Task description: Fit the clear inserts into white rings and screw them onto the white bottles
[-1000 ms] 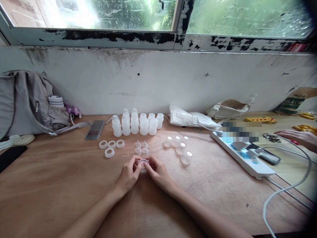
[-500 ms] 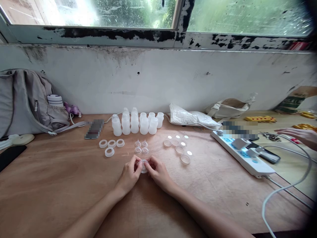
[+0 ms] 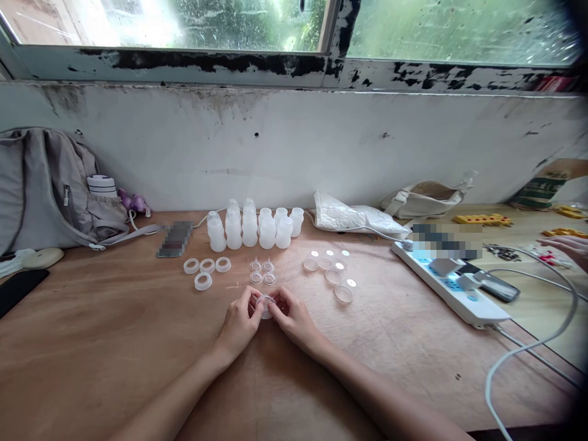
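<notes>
My left hand point(image 3: 242, 315) and my right hand point(image 3: 290, 313) meet at the front middle of the table. Both are closed on a clear plastic ring point(image 3: 266, 312), thumbs pressing its upper edge; the fingers hide much of it, and I cannot tell whether a teat sits inside. Just beyond lie several clear bottle teats point(image 3: 256, 278). Several white screw rings point(image 3: 203, 282) rest to the left. On the right are several clear round covers point(image 3: 343, 294) with white discs point(image 3: 351, 283) beside them. Behind stand several frosted baby bottles point(image 3: 217, 233), some with domed caps.
A power strip point(image 3: 450, 288) with plugs and looping white cables point(image 3: 500, 361) takes up the right side. Another person's hand point(image 3: 567, 245) is at the far right edge. A grey backpack point(image 3: 50, 190) stands left; a silver pouch point(image 3: 353, 214) and a beige bag point(image 3: 425, 201) lie by the wall.
My two hands keep their grip on the ring, with hardly any movement. The other person's hand at the right has shifted slightly outward.
</notes>
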A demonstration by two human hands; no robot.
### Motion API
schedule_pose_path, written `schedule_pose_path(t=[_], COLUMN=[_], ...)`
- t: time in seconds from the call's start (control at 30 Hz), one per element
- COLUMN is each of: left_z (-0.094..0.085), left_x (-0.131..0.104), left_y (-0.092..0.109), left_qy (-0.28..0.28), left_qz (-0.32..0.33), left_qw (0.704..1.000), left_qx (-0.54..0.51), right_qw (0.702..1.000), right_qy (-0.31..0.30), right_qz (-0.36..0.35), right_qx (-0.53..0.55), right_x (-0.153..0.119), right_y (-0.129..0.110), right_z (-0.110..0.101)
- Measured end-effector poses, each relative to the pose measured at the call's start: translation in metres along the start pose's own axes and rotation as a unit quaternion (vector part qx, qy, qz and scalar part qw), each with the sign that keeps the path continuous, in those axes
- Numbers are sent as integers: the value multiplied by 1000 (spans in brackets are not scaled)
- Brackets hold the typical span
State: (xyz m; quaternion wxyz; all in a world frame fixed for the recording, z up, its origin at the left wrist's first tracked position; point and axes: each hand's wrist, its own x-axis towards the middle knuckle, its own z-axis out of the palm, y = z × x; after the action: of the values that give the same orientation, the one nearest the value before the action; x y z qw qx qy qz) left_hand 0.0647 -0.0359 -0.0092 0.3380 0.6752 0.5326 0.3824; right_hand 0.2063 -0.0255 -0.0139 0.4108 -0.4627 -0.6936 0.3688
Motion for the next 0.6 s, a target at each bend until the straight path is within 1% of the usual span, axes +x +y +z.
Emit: schedule_pose_path(t=[0.2, 0.43, 0.6], left_z=[0, 0, 0], left_x=[0, -2, -1], left_y=[0, 0, -1], left_qy=[-3, 19, 15], left_qz=[31, 36, 44], left_qw=[999, 995, 995], left_qx=[31, 89, 94], right_qw=[999, 997, 997], right_qy=[19, 29, 13], right_qz=[-20, -39, -59], right_qx=[-35, -64, -55], right_x=[0, 0, 0], right_y=[0, 1, 1], right_z=[-1, 3, -1])
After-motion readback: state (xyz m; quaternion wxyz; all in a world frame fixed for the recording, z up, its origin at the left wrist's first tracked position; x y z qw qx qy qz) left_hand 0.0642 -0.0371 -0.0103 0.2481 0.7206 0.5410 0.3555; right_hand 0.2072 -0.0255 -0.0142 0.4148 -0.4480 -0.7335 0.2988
